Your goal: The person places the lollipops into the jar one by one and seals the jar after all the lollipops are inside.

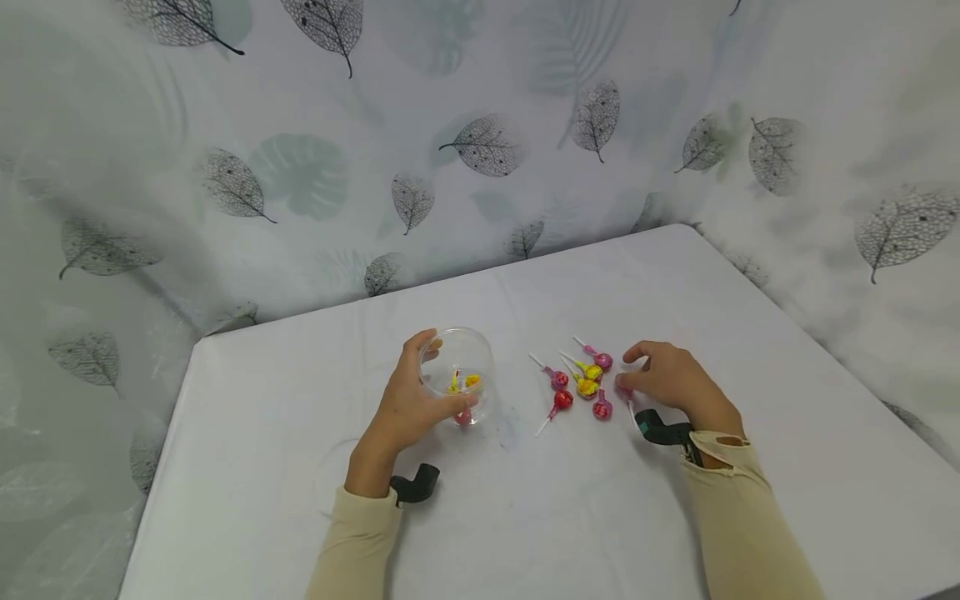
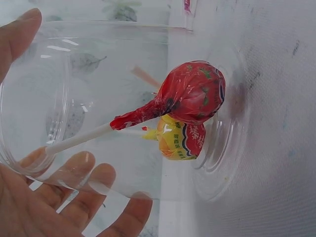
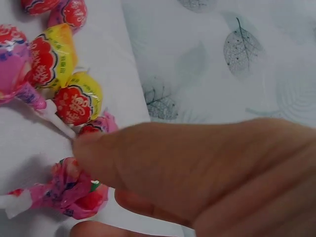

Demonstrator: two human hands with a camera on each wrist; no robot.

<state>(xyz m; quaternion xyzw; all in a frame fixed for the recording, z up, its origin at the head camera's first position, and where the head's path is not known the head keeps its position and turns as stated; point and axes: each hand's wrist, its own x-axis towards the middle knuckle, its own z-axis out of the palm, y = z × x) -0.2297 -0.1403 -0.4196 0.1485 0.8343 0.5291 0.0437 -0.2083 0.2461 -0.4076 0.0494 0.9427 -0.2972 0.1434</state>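
Note:
My left hand [image 1: 408,408] holds a clear plastic cup [image 1: 486,367], thumb on one side and fingers round the other. Inside the cup lie a red lollipop [image 2: 195,91] and a yellow lollipop [image 2: 180,140], both wrapped; in the left wrist view the cup's base is at the white tabletop. Over the right edge of a lollipop group, my right hand [image 1: 675,379] has thumb and fingers apart on either side of a pink lollipop [image 3: 79,190]. No firm pinch on it shows. Its white stick points toward the wrist.
Between the hands lie several wrapped lollipops: a red one [image 1: 562,400], yellow ones [image 1: 587,387] and pink-purple ones [image 1: 602,408]. They rest on a white-covered table [image 1: 525,517]. A leaf-patterned curtain [image 1: 480,208] stands behind and at both sides.

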